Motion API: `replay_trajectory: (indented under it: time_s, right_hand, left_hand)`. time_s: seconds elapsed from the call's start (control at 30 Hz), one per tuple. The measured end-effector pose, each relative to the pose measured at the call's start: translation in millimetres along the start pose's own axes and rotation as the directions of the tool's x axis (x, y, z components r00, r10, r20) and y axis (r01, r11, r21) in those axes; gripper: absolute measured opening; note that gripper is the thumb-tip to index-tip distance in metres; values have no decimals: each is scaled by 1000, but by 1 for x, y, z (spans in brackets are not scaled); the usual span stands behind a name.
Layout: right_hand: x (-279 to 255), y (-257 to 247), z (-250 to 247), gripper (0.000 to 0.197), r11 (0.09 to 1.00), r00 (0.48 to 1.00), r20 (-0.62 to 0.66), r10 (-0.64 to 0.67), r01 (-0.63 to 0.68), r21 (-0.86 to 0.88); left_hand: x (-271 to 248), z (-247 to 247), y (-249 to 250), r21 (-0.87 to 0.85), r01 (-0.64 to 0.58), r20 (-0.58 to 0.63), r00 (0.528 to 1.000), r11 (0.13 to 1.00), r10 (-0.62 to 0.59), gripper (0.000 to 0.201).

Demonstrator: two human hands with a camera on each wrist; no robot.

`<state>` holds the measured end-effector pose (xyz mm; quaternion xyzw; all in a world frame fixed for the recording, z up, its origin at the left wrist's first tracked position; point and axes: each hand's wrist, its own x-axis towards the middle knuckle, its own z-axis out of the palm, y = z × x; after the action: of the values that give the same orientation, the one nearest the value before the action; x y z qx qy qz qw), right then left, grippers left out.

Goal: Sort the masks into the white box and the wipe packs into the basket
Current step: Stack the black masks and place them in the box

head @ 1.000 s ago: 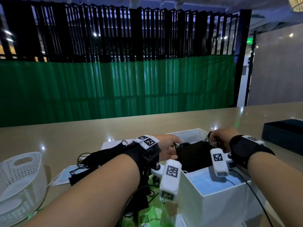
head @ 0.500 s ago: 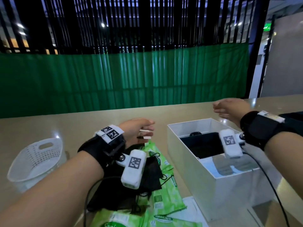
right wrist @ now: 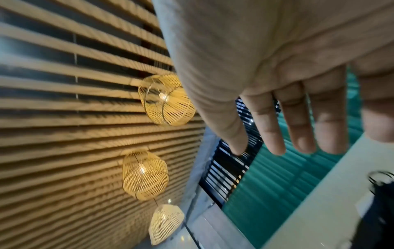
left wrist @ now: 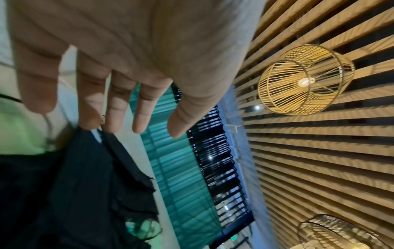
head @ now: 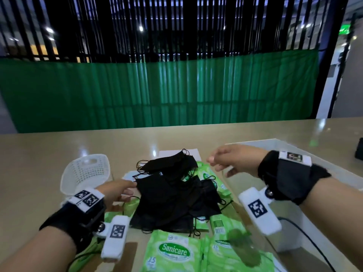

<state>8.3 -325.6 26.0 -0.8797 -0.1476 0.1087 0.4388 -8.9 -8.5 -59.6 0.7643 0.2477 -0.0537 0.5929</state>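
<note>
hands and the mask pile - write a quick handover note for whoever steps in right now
Left hand: open, empty, fingertips at the left edge of the black masks.
Right hand: open, empty, in the air above the white box.
The masks lie heaped on the green wipe packs in the middle of the table; basket at far left holds no wipe packs.
Done: box contents not visible from here.
Left: pile masks into the box, all wipe packs into the basket.

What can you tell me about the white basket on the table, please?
The white basket looks like moulded plastic, its walls perforated with rows of small holes and a handle cutout near the rim. It stands on the beige table, left of the pile of black masks, tipped so its inside shows. Nothing shows inside it, and neither hand touches it.
</note>
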Motion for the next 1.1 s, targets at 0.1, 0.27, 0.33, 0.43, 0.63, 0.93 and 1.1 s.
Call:
replay_trajectory:
  time_s: [0.1,0.27,0.33,0.43,0.63,0.93,1.1]
  right_hand:
    - [7,15,34,35,975,990,64,128,-114,-189]
    - [22,45,63,51,926,957,-65,282,-289,-245]
    - [29,58,69,59,917,931,-98,351,-363,-165]
    - [45,78,76,53,900,892,-153,425,-435,-39]
    - [55,90,76,35,874,865,-139,482,-487,4]
    - [51,97,74,22,886,900,-73,429,-435,-158]
    - [62,123,76,21,899,891,-142,430,-410,151]
  left_hand:
    - [13,-5,-26,37,78,-27,997,996,-77,11]
    - [24,0,-46,-1,109,8,994,994,-109,31]
    - [20,6,-44,-13,94,28,995,996,-93,30]
    - [18,20,-37,72,76,31,996,994,-79,21]
    - [16,34,-18,605,-36,46,999,795,11,43]
    - [39,44,-11,508,-47,-2,998,860,56,63]
    - [33,45,-13,586,-129,39,991,800,132,42]
